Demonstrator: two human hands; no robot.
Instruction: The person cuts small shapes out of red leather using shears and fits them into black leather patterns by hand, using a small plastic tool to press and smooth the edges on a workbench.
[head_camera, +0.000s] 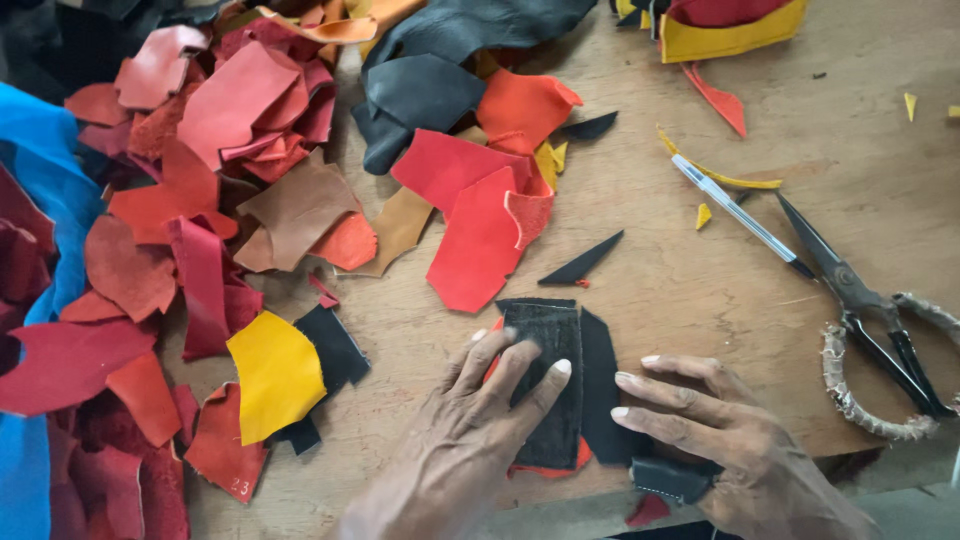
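A dark rectangular suede-like piece (548, 340) lies near the front edge of the wooden table, on top of an orange-red scrap (545, 469) and a black leather piece (600, 395). My left hand (470, 440) rests flat on the dark rectangle, fingers spread over it. My right hand (715, 435) lies beside it, fingertips touching the black leather piece, with a small black scrap (672, 478) under the palm. Neither hand grips anything.
Black scissors (862, 305) with wrapped handles and a pen (742, 214) lie at the right. A heap of red, orange, brown, black and yellow leather scraps (260, 170) covers the left and back. A yellow scrap (275, 372) and a black sliver (582, 264) lie nearby. Blue material (40, 170) sits at far left.
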